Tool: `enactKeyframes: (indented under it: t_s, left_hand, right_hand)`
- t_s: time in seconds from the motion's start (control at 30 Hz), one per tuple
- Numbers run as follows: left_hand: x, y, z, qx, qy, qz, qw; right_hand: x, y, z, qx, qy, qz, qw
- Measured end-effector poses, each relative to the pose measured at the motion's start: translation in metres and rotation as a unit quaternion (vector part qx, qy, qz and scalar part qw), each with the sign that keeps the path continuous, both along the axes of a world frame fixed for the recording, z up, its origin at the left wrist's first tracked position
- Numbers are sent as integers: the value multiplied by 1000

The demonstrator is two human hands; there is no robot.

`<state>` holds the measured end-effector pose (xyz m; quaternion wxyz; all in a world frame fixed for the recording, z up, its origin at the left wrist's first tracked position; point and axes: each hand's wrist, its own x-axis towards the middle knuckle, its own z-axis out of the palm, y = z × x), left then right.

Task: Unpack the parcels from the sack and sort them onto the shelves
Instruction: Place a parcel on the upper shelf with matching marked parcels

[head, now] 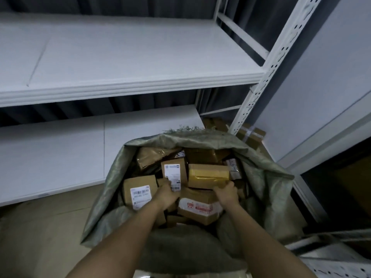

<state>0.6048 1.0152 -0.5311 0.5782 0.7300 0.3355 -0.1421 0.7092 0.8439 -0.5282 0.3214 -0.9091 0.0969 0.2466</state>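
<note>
Woven green sack [104, 189]: open-mouthed, on the floor in front of the white shelves [128, 81], packed with brown cardboard parcels. Labelled parcel [173, 172]: upright, mid-sack, white shipping label facing up. Tape-wrapped parcel [207, 175]: just right of it, glossy yellow-brown. Left hand [167, 194]: inside the sack, fingers curled on the labelled parcel's lower edge. Right hand [227, 192]: fingers gripping the tape-wrapped parcel's near corner.
</note>
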Motion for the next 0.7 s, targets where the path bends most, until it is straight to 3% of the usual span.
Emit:
enactKeyframes:
  t_s: [0.13, 0.2, 0.3, 0.47, 0.7]
  left_hand:
    - [49, -5, -31, -78, 22, 30, 996]
    - [73, -10, -46, -59, 38, 13, 997]
    - [101, -20, -64, -46, 35, 12, 998]
    - [118, -29, -75, -150, 50, 100, 982]
    - [98, -29, -37, -162, 51, 166, 971]
  right_hand:
    - [45, -3, -28, -18, 9, -31, 999]
    - [61, -5, -44, -6, 21, -39, 999]
    - [77, -9, -65, 68, 39, -65, 995]
    - [80, -16, -74, 189, 87, -79, 975]
    - [47, -8, -30, 191, -17, -149, 970]
